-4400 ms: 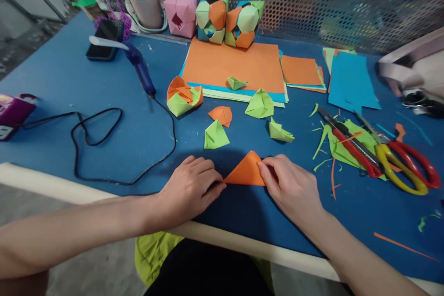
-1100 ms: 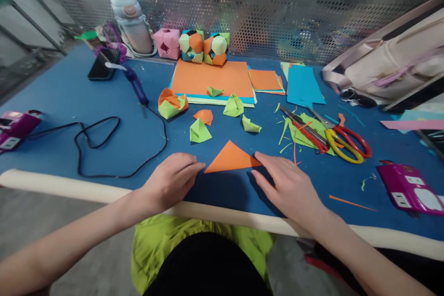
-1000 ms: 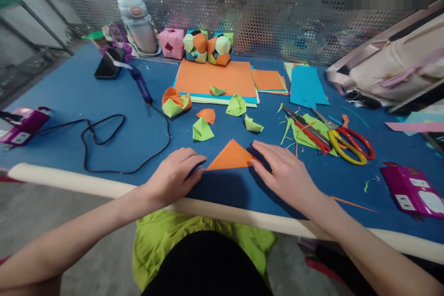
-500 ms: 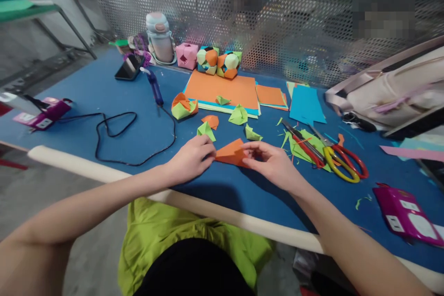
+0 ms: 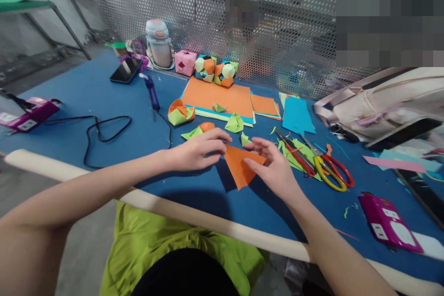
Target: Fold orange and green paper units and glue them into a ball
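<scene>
Between my hands, a folded orange paper [image 5: 242, 167] is raised a little over the blue table [image 5: 204, 199], one point facing me. My right hand [image 5: 272, 162] pinches its right side, the thumb on the near face. At its upper left corner, my left hand [image 5: 208, 148] has its fingers curled and touching or nearly touching the edge. Small green folded pieces [image 5: 235, 123] and an orange and green folded piece [image 5: 180, 113] lie just beyond my hands. Farther back is a stack of orange sheets [image 5: 222, 97].
Scissors [image 5: 329, 171] lie on green scraps at the right, near blue paper [image 5: 298, 114] and a purple device [image 5: 390, 224]. A corded glue gun [image 5: 151, 92], a phone [image 5: 126, 70] and a bottle [image 5: 159, 46] are at the left. Folded paper cubes [image 5: 205, 68] stand against the mesh.
The orange paper has turned, its point now hanging toward me, and it looks wider. My left hand has shifted up and right with fingers looser. The whole view has shifted slightly.
</scene>
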Available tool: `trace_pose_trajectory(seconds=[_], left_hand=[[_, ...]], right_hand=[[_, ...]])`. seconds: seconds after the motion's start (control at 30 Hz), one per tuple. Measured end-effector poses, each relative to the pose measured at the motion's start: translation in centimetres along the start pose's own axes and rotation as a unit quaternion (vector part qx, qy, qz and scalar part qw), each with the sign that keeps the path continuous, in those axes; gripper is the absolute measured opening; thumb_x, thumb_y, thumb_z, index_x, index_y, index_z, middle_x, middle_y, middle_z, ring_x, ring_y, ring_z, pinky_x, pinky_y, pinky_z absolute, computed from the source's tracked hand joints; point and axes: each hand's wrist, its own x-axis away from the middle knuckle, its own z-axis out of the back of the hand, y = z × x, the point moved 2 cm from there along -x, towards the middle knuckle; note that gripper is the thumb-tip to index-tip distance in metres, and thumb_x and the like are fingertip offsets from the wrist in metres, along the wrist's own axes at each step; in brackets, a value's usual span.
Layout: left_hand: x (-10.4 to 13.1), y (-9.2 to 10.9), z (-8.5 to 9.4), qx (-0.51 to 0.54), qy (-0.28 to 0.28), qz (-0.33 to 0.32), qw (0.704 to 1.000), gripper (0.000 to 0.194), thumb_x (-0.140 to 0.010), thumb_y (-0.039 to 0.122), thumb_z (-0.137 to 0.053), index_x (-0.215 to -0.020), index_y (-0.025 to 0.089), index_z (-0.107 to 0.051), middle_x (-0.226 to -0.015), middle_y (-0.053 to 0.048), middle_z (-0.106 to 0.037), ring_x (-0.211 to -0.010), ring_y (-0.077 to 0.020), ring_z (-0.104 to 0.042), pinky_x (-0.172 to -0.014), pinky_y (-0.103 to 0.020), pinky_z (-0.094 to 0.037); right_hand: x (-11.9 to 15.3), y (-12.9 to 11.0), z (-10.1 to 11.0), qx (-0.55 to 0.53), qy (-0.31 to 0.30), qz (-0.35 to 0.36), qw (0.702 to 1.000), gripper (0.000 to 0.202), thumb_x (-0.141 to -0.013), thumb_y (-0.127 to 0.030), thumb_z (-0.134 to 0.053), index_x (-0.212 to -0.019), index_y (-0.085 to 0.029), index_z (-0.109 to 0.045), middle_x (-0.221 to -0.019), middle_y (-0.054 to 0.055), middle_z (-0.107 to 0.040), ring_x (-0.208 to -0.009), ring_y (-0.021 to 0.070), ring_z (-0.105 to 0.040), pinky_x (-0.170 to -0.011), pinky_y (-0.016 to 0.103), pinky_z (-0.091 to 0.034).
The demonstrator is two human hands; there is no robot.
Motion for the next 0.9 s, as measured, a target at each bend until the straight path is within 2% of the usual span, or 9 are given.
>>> trace_pose_trajectory(seconds=[0.07,0.13,0.27,0.37,0.47,0.53,0.7,0.8,0.9], left_hand=[[0.0,-0.2,-0.2,0.084,0.049,0.043,0.994,0.011,-0.081,0.015,-0.049,-0.090,0.016,-0.056,-0.116,-0.013,-0.055,-0.111,-0.0205,-0.052,-0.094,-0.040,-0.045],[0.2,-0.5,-0.6,0.209,0.109,0.132,0.963,0.022,-0.083,0.020,-0.050,-0.104,0.017,-0.051,-0.122,-0.014,-0.050,-0.113,-0.0209,-0.053,-0.092,-0.041,-0.047],[0.4,-0.4,-1.9,0.387,0.168,0.319,0.849,0.042,-0.084,0.034,-0.051,-0.120,0.016,-0.038,-0.123,-0.016,-0.049,-0.098,-0.0188,-0.061,-0.084,-0.040,-0.052],[0.2,0.2,-2.9,0.410,0.147,0.385,0.814,0.058,-0.079,0.030,-0.060,-0.127,0.015,-0.033,-0.116,-0.016,-0.055,-0.099,-0.0191,-0.060,-0.085,-0.038,-0.050],[0.2,0.5,-3.6,0.421,0.122,0.405,0.802,0.069,-0.072,0.016,-0.065,-0.132,0.016,-0.030,-0.109,-0.013,-0.061,-0.094,-0.0170,-0.062,-0.082,-0.033,-0.050],[0.3,0.5,-3.9,0.462,0.099,0.399,0.786,0.067,-0.071,0.007,-0.058,-0.131,0.016,-0.031,-0.096,-0.008,-0.065,-0.081,-0.0138,-0.065,-0.072,-0.027,-0.051],[0.6,0.4,-3.6,0.541,0.072,0.402,0.735,0.047,-0.068,-0.001,-0.048,-0.112,0.015,-0.051,-0.077,-0.002,-0.068,-0.065,-0.0110,-0.066,-0.061,-0.021,-0.050],[0.7,0.4,-3.1,0.545,0.070,0.421,0.722,0.039,-0.067,-0.002,-0.050,-0.103,0.013,-0.056,-0.074,-0.002,-0.069,-0.064,-0.0110,-0.066,-0.063,-0.022,-0.051],[0.9,0.2,-3.0,0.546,0.055,0.433,0.715,0.035,-0.065,-0.001,-0.054,-0.097,0.012,-0.058,-0.073,-0.002,-0.069,-0.064,-0.0110,-0.066,-0.065,-0.022,-0.050]], right_hand=[[0.1,0.2,-0.3,-0.011,-0.013,-0.062,0.998,0.027,-0.074,-0.039,-0.063,-0.089,-0.017,-0.061,-0.074,0.004,-0.065,-0.063,0.0156,-0.059,-0.055,0.027,-0.048],[0.3,0.1,-0.4,0.024,0.018,-0.080,0.996,0.023,-0.074,-0.040,-0.062,-0.078,-0.017,-0.062,-0.062,0.000,-0.061,-0.051,0.0130,-0.052,-0.049,0.026,-0.043],[0.8,-0.7,-0.6,0.094,0.099,-0.006,0.991,0.017,-0.078,-0.035,-0.059,-0.078,-0.018,-0.060,-0.067,0.000,-0.061,-0.055,0.0130,-0.052,-0.052,0.026,-0.044],[1.2,-1.1,-1.3,0.117,0.110,0.055,0.985,0.013,-0.080,-0.031,-0.057,-0.074,-0.020,-0.057,-0.069,0.001,-0.060,-0.059,0.0136,-0.054,-0.056,0.026,-0.045],[1.4,-1.2,-1.8,0.106,0.102,0.090,0.985,0.012,-0.081,-0.028,-0.056,-0.073,-0.020,-0.054,-0.070,0.001,-0.059,-0.062,0.0141,-0.054,-0.058,0.026,-0.046],[1.4,-1.1,-1.9,0.087,0.097,0.078,0.988,0.012,-0.080,-0.030,-0.057,-0.073,-0.020,-0.054,-0.070,0.001,-0.059,-0.063,0.0142,-0.054,-0.057,0.026,-0.047],[0.9,-0.5,-1.4,0.034,0.054,-0.035,0.997,0.021,-0.075,-0.039,-0.063,-0.079,-0.019,-0.059,-0.069,0.001,-0.061,-0.060,0.0145,-0.055,-0.052,0.025,-0.047],[0.6,0.1,-1.4,-0.035,-0.025,-0.107,0.993,0.028,-0.072,-0.044,-0.066,-0.082,-0.018,-0.062,-0.073,0.003,-0.066,-0.063,0.0170,-0.061,-0.056,0.027,-0.050],[0.6,0.6,-1.4,-0.104,-0.059,-0.154,0.981,0.031,-0.069,-0.044,-0.069,-0.083,-0.017,-0.063,-0.079,0.005,-0.069,-0.068,0.0196,-0.064,-0.061,0.030,-0.053]])
